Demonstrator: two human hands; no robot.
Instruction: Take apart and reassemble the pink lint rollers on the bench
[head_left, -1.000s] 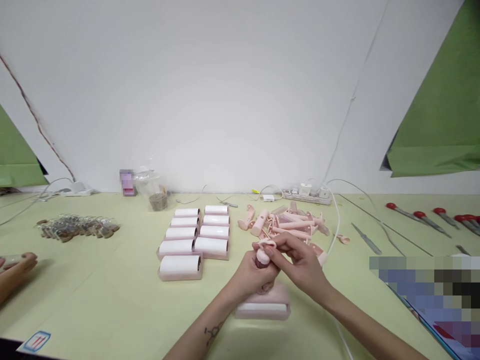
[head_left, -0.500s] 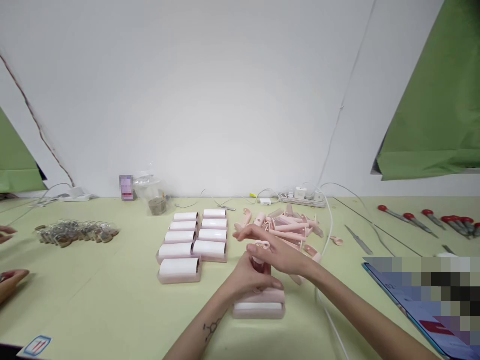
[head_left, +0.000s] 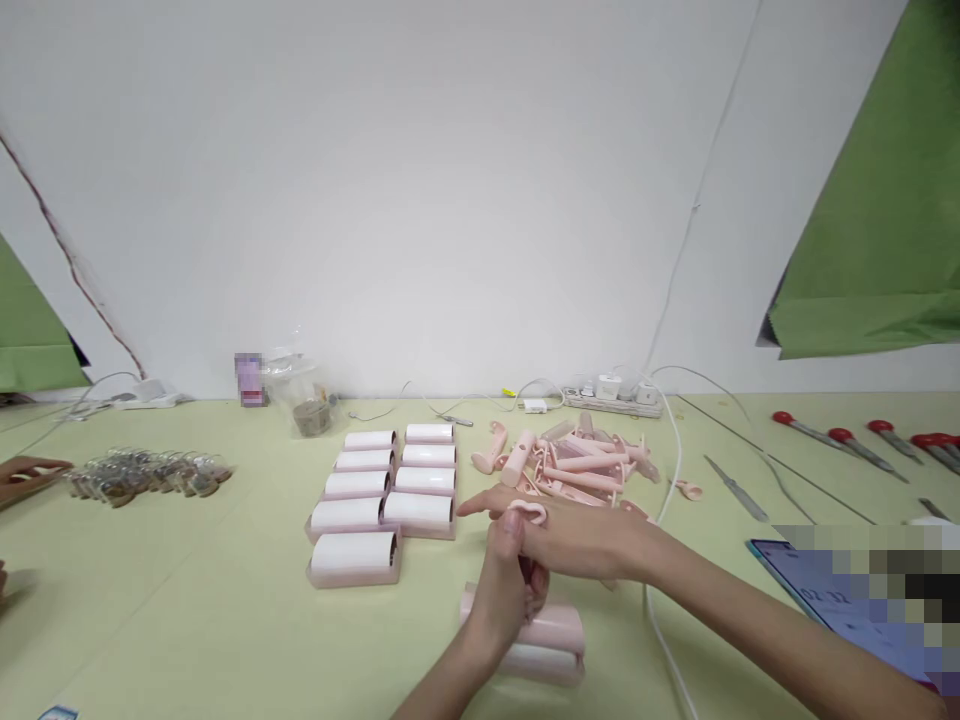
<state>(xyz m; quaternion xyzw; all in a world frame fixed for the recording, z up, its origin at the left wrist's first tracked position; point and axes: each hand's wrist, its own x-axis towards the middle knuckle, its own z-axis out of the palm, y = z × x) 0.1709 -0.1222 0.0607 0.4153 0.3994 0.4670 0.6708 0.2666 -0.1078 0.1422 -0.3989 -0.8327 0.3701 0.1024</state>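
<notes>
In the head view, the left hand (head_left: pixel 504 575) is closed around a pink looped piece (head_left: pixel 542 514), partly hiding a pink cylinder (head_left: pixel 559 628) on the worktop (head_left: pixel 225 620). The right hand (head_left: pixel 574 535) lies across the piece, index finger extended; whether it grips, I cannot tell. Uneven pressure could make the piece slip or twist. A sideways sweep of the right forearm (head_left: pixel 712 600) could drag the white cable (head_left: pixel 678 450) passing behind it.
</notes>
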